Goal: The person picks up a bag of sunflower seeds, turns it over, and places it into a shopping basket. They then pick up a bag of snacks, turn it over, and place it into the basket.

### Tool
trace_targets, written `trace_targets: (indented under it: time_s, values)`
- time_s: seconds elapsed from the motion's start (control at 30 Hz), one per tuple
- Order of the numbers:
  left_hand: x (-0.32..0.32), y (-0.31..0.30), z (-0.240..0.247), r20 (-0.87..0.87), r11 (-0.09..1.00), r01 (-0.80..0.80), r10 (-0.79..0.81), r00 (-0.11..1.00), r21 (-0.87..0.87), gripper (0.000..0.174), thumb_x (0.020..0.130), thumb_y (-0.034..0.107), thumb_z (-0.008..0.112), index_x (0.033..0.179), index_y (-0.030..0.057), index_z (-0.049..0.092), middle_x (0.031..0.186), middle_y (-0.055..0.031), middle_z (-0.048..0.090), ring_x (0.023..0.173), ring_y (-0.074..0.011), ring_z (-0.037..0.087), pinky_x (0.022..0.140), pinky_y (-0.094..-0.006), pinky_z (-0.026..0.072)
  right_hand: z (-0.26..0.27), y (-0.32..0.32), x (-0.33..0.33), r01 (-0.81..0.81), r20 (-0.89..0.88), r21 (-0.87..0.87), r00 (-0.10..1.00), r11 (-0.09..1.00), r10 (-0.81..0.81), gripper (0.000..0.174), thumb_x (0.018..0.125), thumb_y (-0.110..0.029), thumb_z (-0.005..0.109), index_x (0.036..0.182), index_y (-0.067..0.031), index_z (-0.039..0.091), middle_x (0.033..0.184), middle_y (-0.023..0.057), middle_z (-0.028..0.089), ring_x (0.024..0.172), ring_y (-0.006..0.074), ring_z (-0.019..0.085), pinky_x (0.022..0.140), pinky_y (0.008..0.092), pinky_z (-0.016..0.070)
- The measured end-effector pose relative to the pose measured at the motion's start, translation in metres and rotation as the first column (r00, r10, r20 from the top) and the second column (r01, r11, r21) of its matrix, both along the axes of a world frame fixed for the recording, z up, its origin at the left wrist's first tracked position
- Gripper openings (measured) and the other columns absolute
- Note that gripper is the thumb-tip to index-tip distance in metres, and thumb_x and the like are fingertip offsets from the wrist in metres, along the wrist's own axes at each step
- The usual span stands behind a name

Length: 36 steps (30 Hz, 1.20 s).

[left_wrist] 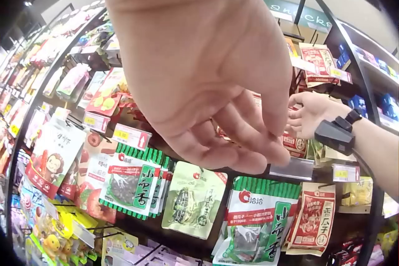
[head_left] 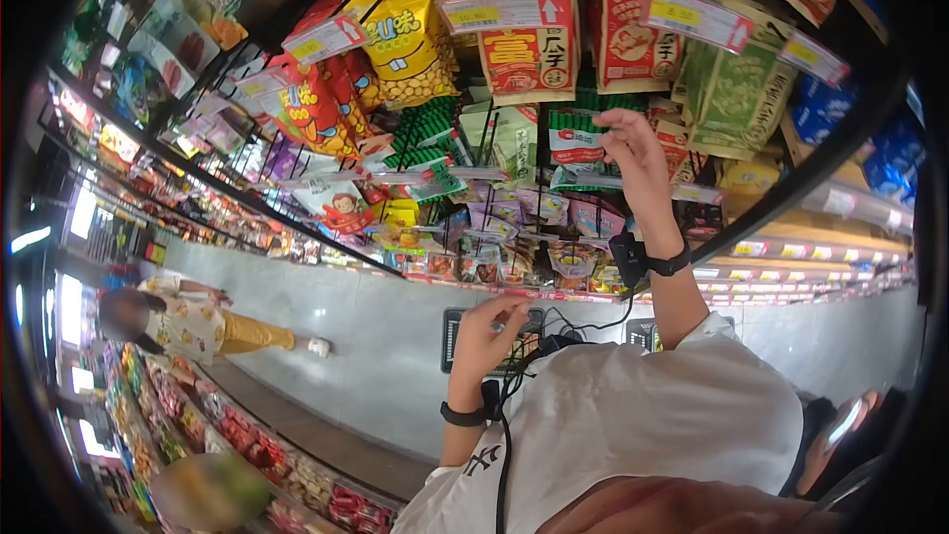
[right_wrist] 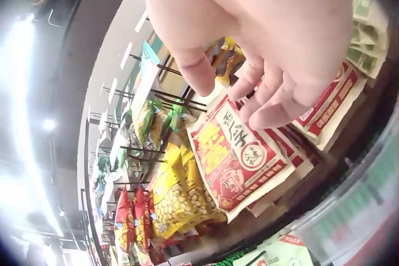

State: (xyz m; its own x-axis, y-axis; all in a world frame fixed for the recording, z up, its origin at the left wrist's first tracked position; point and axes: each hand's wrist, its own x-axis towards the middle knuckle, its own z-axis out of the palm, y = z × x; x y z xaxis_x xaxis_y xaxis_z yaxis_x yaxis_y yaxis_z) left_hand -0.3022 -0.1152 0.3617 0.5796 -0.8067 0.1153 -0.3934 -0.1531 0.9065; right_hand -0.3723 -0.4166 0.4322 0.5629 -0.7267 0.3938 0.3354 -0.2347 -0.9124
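Glossy floor (head_left: 346, 287), papery packet (right_wrist: 246, 160), curved fingers (right_wrist: 272, 117)

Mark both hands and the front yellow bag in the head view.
Left hand (head_left: 484, 334): head view, on the middle of the hand.
Right hand (head_left: 643, 160): head view, on the middle of the hand.
Yellow bag (head_left: 413, 38): head view, on its printed front.

Cream-and-red snack bag (right_wrist: 234, 154): flat, yellow and black lettering, hangs upright, front out, matching bags behind, below the top edge of the rack (head_left: 796, 185). Green-and-white snack bag (left_wrist: 255, 223): green striped top, clear window, hangs upright 1 row lower, left of rack's right edge.
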Motion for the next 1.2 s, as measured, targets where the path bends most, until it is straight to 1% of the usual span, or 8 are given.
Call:
trace_targets:
  time_s: [0.07, 0.17, 0.2, 0.4, 0.5, 0.8, 0.9, 1.2]
  values:
    - [-0.002, -0.011, 0.003, -0.011, 1.000, 0.016, -0.016, 1.000, 0.017, 0.015, 0.096, 0.012, 0.067, 0.105, 0.0011, 0.073, 0.082, -0.0088, 0.074, 0.075, -0.0151, 0.072, 0.068, -0.0273, 0.0537, -0.002, -0.006, 0.012, -0.031, -0.011, -0.080, 0.999, 0.996, 0.030, 0.038, 0.096, -0.014, 0.066, 0.132, -0.0079, 0.053, 0.139, 0.0081, 0.055, 0.122, 0.0183, 0.054, 0.090, 0.0317, 0.0498]
    - [0.001, -0.017, 0.002, -0.024, 0.998, 0.053, -0.052, 0.998, 0.045, 0.015, 0.097, 0.011, 0.066, 0.105, 0.0008, 0.072, 0.084, -0.0100, 0.074, 0.077, -0.0164, 0.073, 0.069, -0.0283, 0.0547, -0.006, -0.012, 0.032, 0.013, -0.056, -0.105, 0.998, 0.994, -0.019, 0.051, 0.096, -0.018, 0.067, 0.142, -0.0088, 0.046, 0.148, 0.0109, 0.047, 0.137, 0.0261, 0.045, 0.104, 0.0398, 0.0441]
    - [0.003, -0.018, 0.002, -0.013, 0.997, 0.060, -0.060, 0.998, 0.052, 0.015, 0.097, 0.011, 0.066, 0.105, 0.0006, 0.072, 0.084, -0.0103, 0.074, 0.077, -0.0165, 0.073, 0.069, -0.0286, 0.0549, -0.009, -0.016, 0.037, -0.007, -0.102, -0.097, 0.995, 0.995, -0.002, 0.065, 0.096, -0.023, 0.068, 0.150, -0.0091, 0.035, 0.156, 0.0135, 0.039, 0.146, 0.0300, 0.036, 0.113, 0.0450, 0.0364]
    - [0.013, -0.016, 0.000, -0.035, 0.997, 0.058, -0.056, 0.998, 0.045, 0.016, 0.098, 0.011, 0.065, 0.107, 0.0003, 0.071, 0.086, -0.0113, 0.074, 0.079, -0.0176, 0.074, 0.071, -0.0300, 0.0557, -0.024, -0.028, 0.069, 0.111, -0.026, -0.027, 0.993, 0.993, -0.111, 0.081, 0.093, -0.025, 0.071, 0.155, -0.0034, 0.022, 0.159, 0.0210, 0.032, 0.150, 0.0327, 0.029, 0.117, 0.0466, 0.0319]
    - [0.016, -0.007, 0.007, -0.026, 0.996, 0.076, -0.075, 0.997, 0.052, 0.016, 0.099, 0.012, 0.064, 0.108, 0.0007, 0.071, 0.085, -0.0109, 0.075, 0.080, -0.0172, 0.074, 0.071, -0.0296, 0.0555, -0.024, -0.022, 0.085, 0.092, -0.042, 0.088, 0.995, 0.992, -0.089, 0.084, 0.092, -0.025, 0.072, 0.155, -0.0016, 0.022, 0.159, 0.0231, 0.031, 0.150, 0.0341, 0.028, 0.117, 0.0460, 0.0314]
    - [0.044, 0.048, 0.001, -0.073, 0.997, 0.034, -0.028, 0.997, 0.073, 0.018, 0.099, 0.014, 0.064, 0.110, 0.0027, 0.072, 0.087, -0.0127, 0.074, 0.081, -0.0194, 0.075, 0.070, -0.0297, 0.0552, -0.027, -0.018, 0.116, 0.250, -0.118, 0.013, 0.962, 0.968, -0.247, 0.074, 0.087, -0.025, 0.077, 0.145, -0.0002, 0.038, 0.139, 0.0191, 0.047, 0.128, 0.0293, 0.049, 0.103, 0.0401, 0.0449]
    - [0.050, 0.061, -0.001, -0.070, 0.997, 0.009, -0.003, 0.998, 0.076, 0.019, 0.100, 0.015, 0.063, 0.109, 0.0025, 0.073, 0.084, -0.0112, 0.074, 0.080, -0.0172, 0.074, 0.068, -0.0282, 0.0535, -0.018, -0.010, 0.117, 0.171, -0.028, 0.225, 0.985, 0.959, -0.169, 0.066, 0.088, -0.022, 0.076, 0.138, 0.0017, 0.042, 0.135, 0.0190, 0.049, 0.124, 0.0257, 0.052, 0.103, 0.0361, 0.0450]
    - [0.062, 0.074, -0.006, -0.074, 0.999, -0.004, 0.006, 0.997, 0.033, 0.020, 0.100, 0.016, 0.061, 0.109, 0.0028, 0.073, 0.080, -0.0091, 0.074, 0.076, -0.0137, 0.073, 0.065, -0.0265, 0.0511, -0.005, 0.010, 0.126, 0.151, 0.075, 0.257, 0.982, 0.955, -0.176, 0.067, 0.092, -0.028, 0.077, 0.141, 0.0011, 0.042, 0.126, 0.0101, 0.059, 0.117, 0.0163, 0.054, 0.101, 0.0306, 0.0384]
